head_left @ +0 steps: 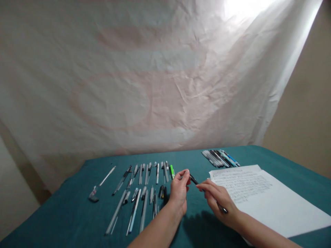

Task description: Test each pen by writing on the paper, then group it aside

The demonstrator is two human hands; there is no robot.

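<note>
Black pen above the teal counter: left hand pinches one end, right hand curls around it. Grouped pens lie beyond paper; others, some apparently dismantled, remain spread leftward.

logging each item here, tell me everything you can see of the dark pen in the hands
The dark pen is slim, straight and looks like black plastic, with a shiny glint near its lower end. It slants from upper left to lower right in the picture. The left hand's fingertips are at its upper end, hiding the tip; the right hand holds its middle, the lower end poking out. Whether it is capped cannot be told.
</note>
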